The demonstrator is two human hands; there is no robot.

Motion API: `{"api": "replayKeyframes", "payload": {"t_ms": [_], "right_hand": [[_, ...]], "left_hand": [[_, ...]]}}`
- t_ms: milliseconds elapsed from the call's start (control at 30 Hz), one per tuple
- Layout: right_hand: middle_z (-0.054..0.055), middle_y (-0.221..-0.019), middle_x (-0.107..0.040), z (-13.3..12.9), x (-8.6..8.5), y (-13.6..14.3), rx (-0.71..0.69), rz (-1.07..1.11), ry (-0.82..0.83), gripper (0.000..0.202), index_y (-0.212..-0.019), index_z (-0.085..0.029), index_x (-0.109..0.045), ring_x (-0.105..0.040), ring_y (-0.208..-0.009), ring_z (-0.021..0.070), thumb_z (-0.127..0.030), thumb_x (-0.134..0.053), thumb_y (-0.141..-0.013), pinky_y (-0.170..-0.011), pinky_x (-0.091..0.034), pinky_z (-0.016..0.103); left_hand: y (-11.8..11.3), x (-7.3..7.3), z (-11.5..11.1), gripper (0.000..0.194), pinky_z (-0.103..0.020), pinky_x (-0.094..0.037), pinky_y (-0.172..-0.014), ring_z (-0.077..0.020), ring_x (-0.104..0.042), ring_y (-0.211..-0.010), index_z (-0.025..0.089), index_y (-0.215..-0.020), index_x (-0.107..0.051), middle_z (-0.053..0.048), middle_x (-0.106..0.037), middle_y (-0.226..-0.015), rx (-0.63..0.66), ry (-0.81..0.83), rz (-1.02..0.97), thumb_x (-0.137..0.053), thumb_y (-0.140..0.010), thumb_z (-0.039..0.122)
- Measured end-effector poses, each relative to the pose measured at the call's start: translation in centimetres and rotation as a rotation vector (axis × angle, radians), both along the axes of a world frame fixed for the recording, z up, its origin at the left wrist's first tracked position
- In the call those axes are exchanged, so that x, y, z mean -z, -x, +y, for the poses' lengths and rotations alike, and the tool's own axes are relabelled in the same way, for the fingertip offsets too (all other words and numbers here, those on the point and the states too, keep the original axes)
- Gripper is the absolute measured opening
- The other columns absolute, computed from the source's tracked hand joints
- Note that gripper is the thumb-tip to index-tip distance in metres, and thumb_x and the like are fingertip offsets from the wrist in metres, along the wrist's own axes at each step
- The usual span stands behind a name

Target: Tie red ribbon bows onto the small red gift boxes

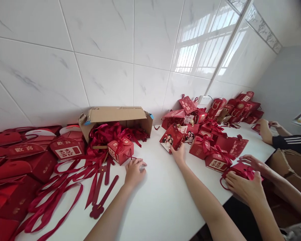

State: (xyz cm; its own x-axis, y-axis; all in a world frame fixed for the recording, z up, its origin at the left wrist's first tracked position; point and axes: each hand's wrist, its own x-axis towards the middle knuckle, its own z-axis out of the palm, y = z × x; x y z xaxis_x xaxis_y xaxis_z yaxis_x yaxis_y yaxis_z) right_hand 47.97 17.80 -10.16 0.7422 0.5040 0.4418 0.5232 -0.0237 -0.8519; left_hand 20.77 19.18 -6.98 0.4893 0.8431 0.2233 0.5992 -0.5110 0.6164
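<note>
My left hand (134,172) rests on the white table beside a small red gift box (120,150) tied with a ribbon bow. Its thumb and fingers are apart, and a thin dark cord from the box reaches the fingers. My right hand (178,154) grips the near edge of another red gift box (171,138), which has a cartoon couple printed on its tilted face. Left of my left hand lie dark red ribbons (72,174) and flat dark red strips (107,192), one with a flower-shaped end.
An open cardboard carton (117,114) of ribbons stands against the tiled wall. Red boxes (20,177) crowd the left, and finished-looking ribboned boxes (218,159) fill the right. A co-worker's hands (243,185) handle a red box close by; another person's arm (266,130) is farther right.
</note>
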Motion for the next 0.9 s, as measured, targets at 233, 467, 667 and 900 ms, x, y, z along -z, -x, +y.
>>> {"api": "replayKeyframes", "payload": {"t_ms": [233, 467, 667, 900], "right_hand": [[0.02, -0.119, -0.053, 3.9, -0.9, -2.1, 0.05, 0.024, 0.012, 0.066, -0.128, -0.013, -0.043, -0.054, -0.108, 0.0302, -0.038, -0.065, -0.071, -0.089, -0.046, 0.041], [0.014, -0.119, -0.06, 4.4, 0.3, -2.8, -0.102, 0.008, 0.105, 0.078, -0.136, -0.017, -0.034, -0.057, -0.109, 0.0265, -0.042, -0.069, -0.072, -0.089, -0.047, 0.037], [0.016, -0.139, -0.044, 3.2, 0.3, -1.3, -0.233, -0.05, 0.181, 0.051, -0.121, -0.017, -0.054, -0.036, -0.133, 0.0324, -0.038, -0.068, -0.076, -0.11, -0.024, 0.053], [0.015, -0.143, -0.041, 2.6, 0.4, 8.9, -0.474, -0.005, 0.138, 0.062, -0.127, -0.015, -0.051, -0.031, -0.136, 0.0306, -0.054, -0.057, -0.078, -0.113, -0.024, 0.05]], "left_hand": [[0.0, 0.2, -0.1, 0.025, -0.051, -0.031, -0.101, -0.0293, -0.05, -0.115, 0.025, -0.084, -0.069, -0.004, -0.064, -0.115, -0.002, -0.015, -0.016, -0.051, -0.07, 0.013], [0.1, 0.3, -0.1, 0.026, -0.051, -0.031, -0.1, -0.0293, -0.049, -0.114, 0.025, -0.084, -0.069, -0.004, -0.064, -0.115, 0.004, -0.001, -0.035, -0.052, -0.068, 0.012], [0.1, 0.4, -0.2, 0.027, -0.05, -0.031, -0.101, -0.0286, -0.05, -0.113, 0.024, -0.085, -0.068, -0.004, -0.064, -0.112, -0.003, 0.006, -0.071, -0.053, -0.067, 0.01], [0.3, 0.4, -0.3, 0.012, -0.039, -0.045, -0.088, -0.0161, -0.059, -0.085, 0.016, -0.094, -0.061, -0.005, -0.062, -0.096, -0.066, 0.021, -0.099, -0.053, -0.085, 0.018]]}}
